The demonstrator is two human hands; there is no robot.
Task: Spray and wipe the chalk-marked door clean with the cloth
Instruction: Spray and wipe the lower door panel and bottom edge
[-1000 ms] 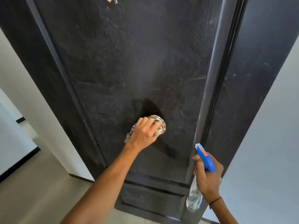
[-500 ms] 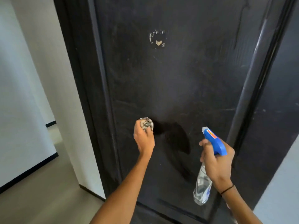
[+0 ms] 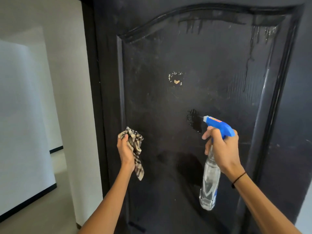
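Standing dark beside a pale wall (image 3: 70,81), the door (image 3: 219,73) carries a chalky patch (image 3: 175,78) and a fresh wet blotch (image 3: 194,120) (new since before), the left hand (image 3: 125,149) now off the panel gripping the cloth (image 3: 135,146), the right hand (image 3: 221,149) squeezing the raised spray bottle (image 3: 210,183).

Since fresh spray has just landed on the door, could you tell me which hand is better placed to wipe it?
Left hand: it holds the cloth, level with the wet patch. Right hand grips the spray bottle.
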